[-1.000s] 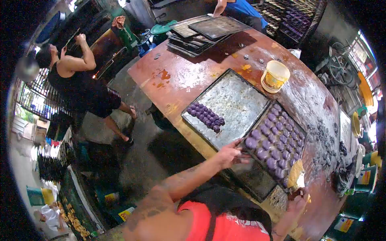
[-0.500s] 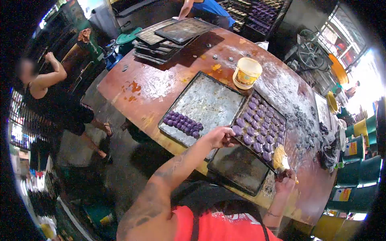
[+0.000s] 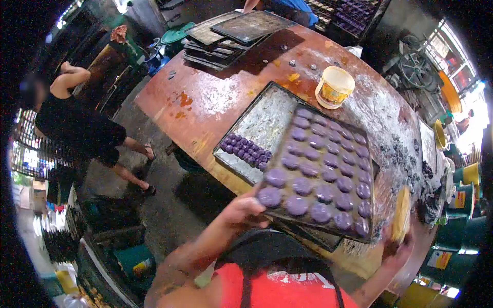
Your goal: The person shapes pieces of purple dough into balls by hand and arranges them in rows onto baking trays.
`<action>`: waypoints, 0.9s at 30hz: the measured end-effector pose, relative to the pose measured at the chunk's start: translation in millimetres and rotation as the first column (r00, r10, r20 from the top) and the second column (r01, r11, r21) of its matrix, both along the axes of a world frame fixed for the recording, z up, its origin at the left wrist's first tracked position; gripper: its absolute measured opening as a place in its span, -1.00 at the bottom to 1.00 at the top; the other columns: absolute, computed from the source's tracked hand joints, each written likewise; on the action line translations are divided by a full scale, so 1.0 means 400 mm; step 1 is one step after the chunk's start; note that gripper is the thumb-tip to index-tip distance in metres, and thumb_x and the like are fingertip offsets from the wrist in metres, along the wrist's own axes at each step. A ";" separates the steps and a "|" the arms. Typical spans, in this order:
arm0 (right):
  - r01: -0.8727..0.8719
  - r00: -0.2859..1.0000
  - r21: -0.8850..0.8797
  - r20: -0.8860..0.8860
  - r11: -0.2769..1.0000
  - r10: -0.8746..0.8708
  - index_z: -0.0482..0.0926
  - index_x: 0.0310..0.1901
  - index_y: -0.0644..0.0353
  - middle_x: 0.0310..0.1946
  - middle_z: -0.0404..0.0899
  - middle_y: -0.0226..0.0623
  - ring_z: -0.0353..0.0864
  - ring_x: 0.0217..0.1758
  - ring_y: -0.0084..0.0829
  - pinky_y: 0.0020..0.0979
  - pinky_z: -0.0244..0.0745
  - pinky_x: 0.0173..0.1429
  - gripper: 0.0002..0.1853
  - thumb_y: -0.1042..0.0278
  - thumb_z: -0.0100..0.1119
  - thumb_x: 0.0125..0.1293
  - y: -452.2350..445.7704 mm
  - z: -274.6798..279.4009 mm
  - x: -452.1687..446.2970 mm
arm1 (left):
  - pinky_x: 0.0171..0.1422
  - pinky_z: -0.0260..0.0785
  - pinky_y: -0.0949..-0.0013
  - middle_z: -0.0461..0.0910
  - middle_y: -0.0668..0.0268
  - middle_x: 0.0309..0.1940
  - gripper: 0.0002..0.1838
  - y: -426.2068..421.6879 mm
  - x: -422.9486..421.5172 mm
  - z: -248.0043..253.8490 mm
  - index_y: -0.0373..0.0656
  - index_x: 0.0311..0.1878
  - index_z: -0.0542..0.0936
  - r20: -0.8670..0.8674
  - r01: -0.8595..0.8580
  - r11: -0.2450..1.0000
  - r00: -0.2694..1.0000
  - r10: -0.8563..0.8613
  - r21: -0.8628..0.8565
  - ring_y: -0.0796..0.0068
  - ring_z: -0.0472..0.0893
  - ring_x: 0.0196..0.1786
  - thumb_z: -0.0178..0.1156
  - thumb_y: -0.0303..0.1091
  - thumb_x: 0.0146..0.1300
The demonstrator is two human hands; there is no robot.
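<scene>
My left hand (image 3: 246, 211) grips the near left corner of a dark baking tray (image 3: 303, 219), which is raised and tilted above the table. Rows of shiny, flattened purple dough pieces (image 3: 324, 193) cover it. Just beyond the tray's near right corner, my right hand (image 3: 398, 245) is closed around a flat yellowish brush (image 3: 402, 213), blurred by motion. Partly behind the raised tray lies a floured tray (image 3: 268, 108) with small purple dough balls (image 3: 246, 151) grouped at its near left end. Another dark tray (image 3: 313, 233) shows underneath, mostly hidden.
A yellowish bucket (image 3: 335, 88) stands on the flour-dusted table (image 3: 205, 123). Stacked trays (image 3: 251, 26) sit at the far edge, near another person's arm. Dark lumps (image 3: 400, 159) lie on the right. A person in black (image 3: 77, 120) stands at left. Green buckets (image 3: 452, 226) line the right.
My left hand has lifted the tray of purple dough toward me and tilted it up. My right hand has moved right with the brush, away from the tray's corner. The view has shifted slightly.
</scene>
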State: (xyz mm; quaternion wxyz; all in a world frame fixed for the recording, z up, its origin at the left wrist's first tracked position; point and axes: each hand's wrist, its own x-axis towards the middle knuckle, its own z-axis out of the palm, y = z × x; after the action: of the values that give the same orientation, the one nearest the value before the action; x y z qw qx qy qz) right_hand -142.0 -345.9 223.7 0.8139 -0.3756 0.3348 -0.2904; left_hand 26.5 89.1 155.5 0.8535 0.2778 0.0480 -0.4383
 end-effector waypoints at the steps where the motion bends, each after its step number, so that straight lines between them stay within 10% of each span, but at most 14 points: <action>1: -0.082 0.992 -0.007 0.098 0.997 0.083 0.51 0.18 0.12 0.17 0.57 -0.17 0.60 0.14 -0.11 0.14 0.52 0.18 -0.64 0.22 0.06 0.41 -0.043 -0.014 0.033 | -0.36 0.58 0.26 0.51 0.10 0.18 -0.09 0.055 -0.022 -0.017 -0.12 0.50 0.16 0.027 -0.040 0.999 0.999 0.040 -0.018 0.20 0.66 -0.10 0.16 -0.40 -0.04; 4: -0.026 0.994 0.003 0.108 1.000 0.025 0.55 0.06 0.17 0.03 0.62 -0.14 0.63 0.06 -0.19 -0.06 0.57 0.22 -0.71 0.25 0.12 0.38 -0.028 -0.001 0.272 | -0.34 0.64 0.16 0.48 -0.01 0.18 -0.08 0.197 -0.061 0.043 -0.20 0.49 0.12 0.055 -0.314 0.949 0.949 0.312 0.038 0.03 0.66 -0.06 0.13 -0.46 -0.08; 7: -0.173 0.955 -0.425 0.147 0.889 0.256 0.54 -0.05 0.19 -0.08 0.62 -0.17 0.64 -0.06 -0.25 -0.14 0.62 0.09 -0.78 0.27 0.16 0.37 -0.060 -0.099 0.578 | -0.31 0.68 0.11 0.48 -0.02 0.18 -0.09 0.285 -0.078 0.066 -0.17 0.49 0.12 0.165 -0.547 0.829 0.834 0.526 0.121 -0.01 0.66 -0.03 0.11 -0.51 -0.07; 12: -0.195 0.979 -0.382 -0.017 0.903 0.204 0.47 0.06 0.07 -0.13 0.64 -0.23 0.73 -0.20 -0.26 -0.25 0.59 -0.18 -0.71 0.19 0.14 0.39 -0.035 -0.144 1.068 | -0.35 0.64 0.22 0.49 0.12 0.19 -0.19 0.392 -0.018 -0.011 -0.06 0.49 0.13 0.362 -0.759 0.642 0.631 0.686 0.106 0.12 0.65 0.01 0.10 -0.54 0.11; 15: -0.286 0.952 -0.188 -0.168 0.940 0.256 0.46 0.09 0.13 -0.03 0.64 -0.22 0.70 -0.02 -0.24 -0.01 0.43 0.15 -0.67 0.13 0.03 0.44 0.028 -0.136 1.210 | -0.31 0.59 0.24 0.49 0.21 0.20 -0.25 0.489 0.065 -0.143 0.04 0.47 0.18 0.349 -0.803 0.582 0.586 0.732 0.129 0.14 0.64 0.03 0.11 -0.51 0.16; 18: -0.337 0.934 -0.159 -0.182 0.928 0.308 0.42 0.16 0.15 0.18 0.55 -0.19 0.63 0.14 -0.32 0.00 0.31 0.29 -0.60 0.05 -0.06 0.48 0.007 -0.216 1.283 | -0.25 0.56 0.19 0.53 0.25 0.17 -0.30 0.512 0.168 -0.176 0.10 0.42 0.25 0.193 -0.832 0.548 0.553 0.811 0.082 0.06 0.63 0.10 0.12 -0.49 0.18; 22: -0.292 0.934 -0.246 -0.282 0.924 0.220 0.38 0.21 0.15 -0.08 0.58 -0.30 0.65 -0.03 -0.39 -0.17 0.46 0.06 -0.57 0.07 0.04 0.47 0.095 -0.185 1.135 | -0.21 0.53 0.27 0.55 0.24 0.15 -0.32 0.549 0.281 -0.310 0.08 0.34 0.35 0.075 -0.848 0.511 0.523 0.849 0.141 0.08 0.64 0.08 0.13 -0.59 0.09; 27: -0.663 0.732 -0.355 -0.492 0.658 0.472 0.39 0.24 0.14 -0.20 0.58 -0.40 0.62 -0.25 -0.50 -0.46 0.47 -0.19 -0.60 0.19 0.08 0.46 0.079 -0.332 0.797 | -0.23 0.46 0.32 0.54 0.32 -0.12 -0.40 0.557 0.392 -0.365 0.04 0.20 0.42 0.341 -0.814 0.351 0.528 0.778 0.462 0.31 0.58 -0.22 0.10 -0.65 0.05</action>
State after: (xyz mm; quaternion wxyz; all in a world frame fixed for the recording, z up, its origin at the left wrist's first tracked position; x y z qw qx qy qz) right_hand 176.8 -314.1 90.9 0.6588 -0.7091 0.2505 -0.0205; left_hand 183.2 312.0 9.4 0.8317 0.4739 0.2791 0.0764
